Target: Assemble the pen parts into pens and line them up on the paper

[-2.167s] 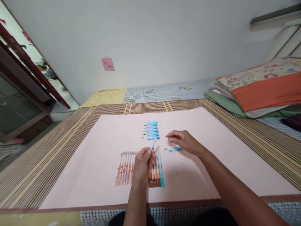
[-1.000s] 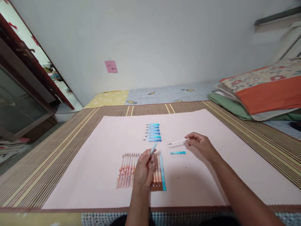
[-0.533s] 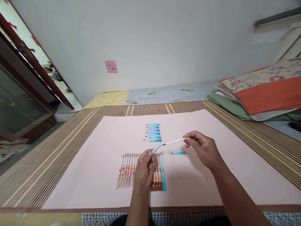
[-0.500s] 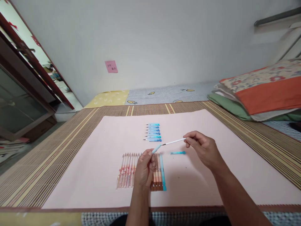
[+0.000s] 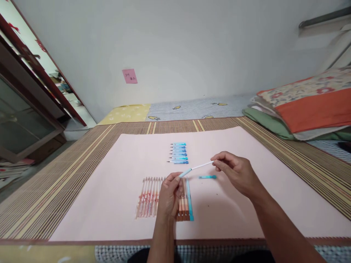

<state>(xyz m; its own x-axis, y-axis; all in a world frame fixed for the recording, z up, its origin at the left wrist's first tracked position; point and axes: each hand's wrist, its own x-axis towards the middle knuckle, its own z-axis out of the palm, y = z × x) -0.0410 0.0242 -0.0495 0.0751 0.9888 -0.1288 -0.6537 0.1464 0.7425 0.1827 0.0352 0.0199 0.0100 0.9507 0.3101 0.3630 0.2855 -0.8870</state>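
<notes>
My left hand [image 5: 170, 193] is closed on a light blue pen grip section [image 5: 185, 173], pointing up to the right. Between thumb and fingers of my right hand [image 5: 233, 171] is the end of a thin white pen refill [image 5: 201, 166]. The refill's other end is inside the mouth of the grip section. Below it, a short blue pen barrel [image 5: 207, 177] lies on the pink sheet. Several pens with clear and pinkish barrels [image 5: 148, 199] lie side by side left of my left hand. Brown-ended pens [image 5: 183, 210] and one long blue pen [image 5: 189, 201] lie partly behind that hand.
Farther back, several blue pen barrels with white refills [image 5: 179, 153] form a stacked row. The pink sheet [image 5: 109, 190] covers a striped mat [image 5: 65, 175]. Folded bedding [image 5: 309, 106] is piled at the right. A pink note [image 5: 129, 76] is on the wall.
The refill has slid left into the grip section, so its dark tip is now hidden. My right hand has moved slightly left, closer to my left hand.
</notes>
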